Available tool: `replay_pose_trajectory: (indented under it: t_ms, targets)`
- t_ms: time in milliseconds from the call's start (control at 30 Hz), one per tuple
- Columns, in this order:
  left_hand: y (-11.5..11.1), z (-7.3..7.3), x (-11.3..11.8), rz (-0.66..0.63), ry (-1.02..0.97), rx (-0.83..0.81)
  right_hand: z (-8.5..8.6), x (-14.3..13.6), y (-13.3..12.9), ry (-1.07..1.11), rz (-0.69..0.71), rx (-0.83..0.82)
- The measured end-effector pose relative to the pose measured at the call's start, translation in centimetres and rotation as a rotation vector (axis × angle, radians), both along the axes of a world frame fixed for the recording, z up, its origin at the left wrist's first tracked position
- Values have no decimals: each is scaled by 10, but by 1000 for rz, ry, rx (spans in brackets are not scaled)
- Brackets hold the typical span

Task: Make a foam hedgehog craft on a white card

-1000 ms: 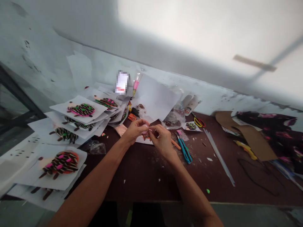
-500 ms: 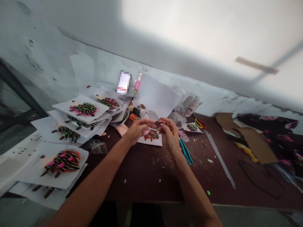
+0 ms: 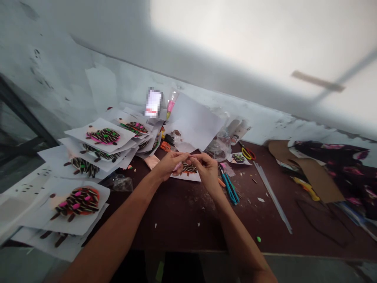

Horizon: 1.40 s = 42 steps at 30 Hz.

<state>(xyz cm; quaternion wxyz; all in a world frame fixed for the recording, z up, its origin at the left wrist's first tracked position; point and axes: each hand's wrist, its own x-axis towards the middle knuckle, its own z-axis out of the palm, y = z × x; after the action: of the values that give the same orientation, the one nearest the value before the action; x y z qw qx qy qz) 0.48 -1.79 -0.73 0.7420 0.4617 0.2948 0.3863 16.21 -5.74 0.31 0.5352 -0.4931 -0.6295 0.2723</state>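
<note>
My left hand (image 3: 171,166) is closed, with a small pink lump of modelling clay (image 3: 177,167) showing between its fingers. My right hand (image 3: 205,167) pinches at the left fingertips, the two hands meeting over the middle of the table. Whatever sits between the right fingertips is too small to make out. Right below them lies a sheet of white paper with a hedgehog picture (image 3: 190,169), made of dark striped strips on orange; my hands cover part of it. Blue-handled scissors or pliers (image 3: 231,188) rest just right of my right wrist.
Paper sheets with finished-looking hedgehog pictures (image 3: 103,135) pile up on the left. A phone (image 3: 153,103) stands at the back. Yellow-and-red scissors (image 3: 249,152), clear strips (image 3: 273,198), a yellow glue gun or cutter (image 3: 306,188) and brown cardboard (image 3: 319,179) lie to the right on the dark table (image 3: 176,224).
My two hands have come together and their fingertips now touch over the picture. The right fingers have closed from a looser, more spread pose.
</note>
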Motion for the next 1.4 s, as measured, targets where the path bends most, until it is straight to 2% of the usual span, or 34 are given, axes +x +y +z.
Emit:
replay_pose_trajectory:
  t_ms: [133, 300, 400, 667, 833, 967, 1033, 1167, 1233, 1400]
  targets:
    - [-1, -2, 1, -133, -29, 7, -1, 0, -3, -163, -33, 110]
    - [0, -3, -2, -54, -95, 10, -3, -1, 0, -174, 75, 153]
    - [1, -4, -5, -84, -80, 32, -3, 0, 1, -139, 125, 145]
    - [-2, -4, -3, -199, -57, 61, 0, -1, -1, -105, -11, 179]
    - [-1, -3, -6, -140, -43, 53, -1, -2, -2, -161, 12, 94]
    - [4, -2, -9, 7, -23, 44, -3, -2, -2, -182, 56, 53]
    - [6, -2, -10, 63, -24, 26, -4, -2, -1, -156, 74, 45]
    - [5, -1, -9, 76, -10, 25, -5, -2, -2, -46, 125, 15]
    - [3, -1, -8, 50, 3, 59, -5, -1, -2, -14, 128, 3]
    - [-3, 3, -8, -158, 42, 116, -10, 6, 5, 33, 128, -86]
